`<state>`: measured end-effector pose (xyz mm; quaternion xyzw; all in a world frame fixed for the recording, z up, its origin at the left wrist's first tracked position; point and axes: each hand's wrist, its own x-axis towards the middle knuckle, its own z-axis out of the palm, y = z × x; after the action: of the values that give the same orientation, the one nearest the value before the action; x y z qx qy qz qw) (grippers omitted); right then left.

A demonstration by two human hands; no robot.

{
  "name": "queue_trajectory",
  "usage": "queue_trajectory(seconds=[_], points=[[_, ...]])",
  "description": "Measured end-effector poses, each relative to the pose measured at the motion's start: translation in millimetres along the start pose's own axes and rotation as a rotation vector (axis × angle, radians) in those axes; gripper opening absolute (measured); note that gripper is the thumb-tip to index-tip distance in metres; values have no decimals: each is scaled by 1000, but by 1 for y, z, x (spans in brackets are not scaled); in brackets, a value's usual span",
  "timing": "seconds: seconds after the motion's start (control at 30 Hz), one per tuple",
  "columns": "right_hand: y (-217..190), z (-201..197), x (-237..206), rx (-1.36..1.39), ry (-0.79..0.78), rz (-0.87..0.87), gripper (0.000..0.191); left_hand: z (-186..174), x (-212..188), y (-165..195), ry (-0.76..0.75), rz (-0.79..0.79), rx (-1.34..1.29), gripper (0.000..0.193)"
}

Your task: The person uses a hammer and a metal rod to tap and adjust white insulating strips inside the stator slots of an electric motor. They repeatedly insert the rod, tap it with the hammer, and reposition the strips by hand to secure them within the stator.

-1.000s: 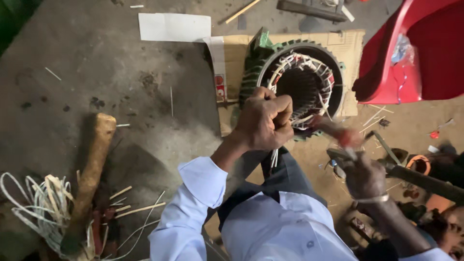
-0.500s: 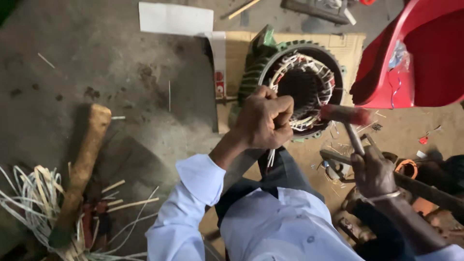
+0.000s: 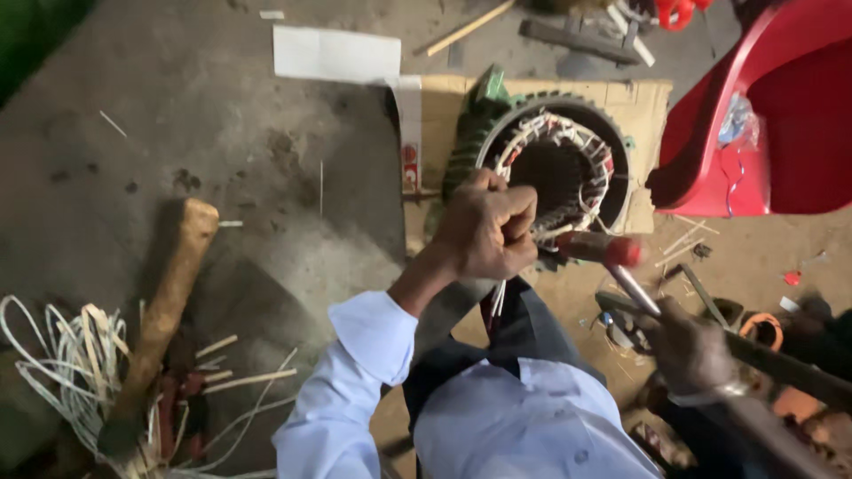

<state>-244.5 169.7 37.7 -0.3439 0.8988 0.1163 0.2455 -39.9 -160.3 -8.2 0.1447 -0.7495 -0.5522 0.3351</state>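
Observation:
A green motor stator [image 3: 550, 164] with white-sleeved windings inside lies on a sheet of cardboard [image 3: 639, 102] on the floor. My left hand [image 3: 488, 226] is a closed fist at the stator's near rim, gripping a thin bundle of white strips [image 3: 497, 300] that hangs below the fist. My right hand [image 3: 688, 346] holds a hammer by its metal shaft. The hammer's head [image 3: 599, 248] has a red end and sits just right of my left fist, close to the windings.
A red plastic chair [image 3: 763, 115] stands at the right. A wooden mallet [image 3: 164, 302] and loose white strips [image 3: 62, 364] lie at the lower left. White paper [image 3: 335, 53], a stick [image 3: 469, 28] and metal tools [image 3: 577, 35] lie beyond the stator.
My right hand has swung the hammer up and leftwards, bringing its head beside my left fist at the stator rim. My left fist has stayed on the strips.

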Motion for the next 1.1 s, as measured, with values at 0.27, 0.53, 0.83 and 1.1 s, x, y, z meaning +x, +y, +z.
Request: queue_trajectory(seconds=[0.27,0.53,0.83,1.1], points=[[46,-72,55,-165,-9,-320,30,-1,0,-1,-35,-29,-74,27],[34,-54,27,126,128,-347,32,-6,2,2,-31,-78,-105,26],[71,-70,58,-232,-66,-440,35,-5,1,-4,-27,-82,-128,26],[62,-7,50,72,109,-293,23,-10,2,-1,-28,-67,-80,27]])
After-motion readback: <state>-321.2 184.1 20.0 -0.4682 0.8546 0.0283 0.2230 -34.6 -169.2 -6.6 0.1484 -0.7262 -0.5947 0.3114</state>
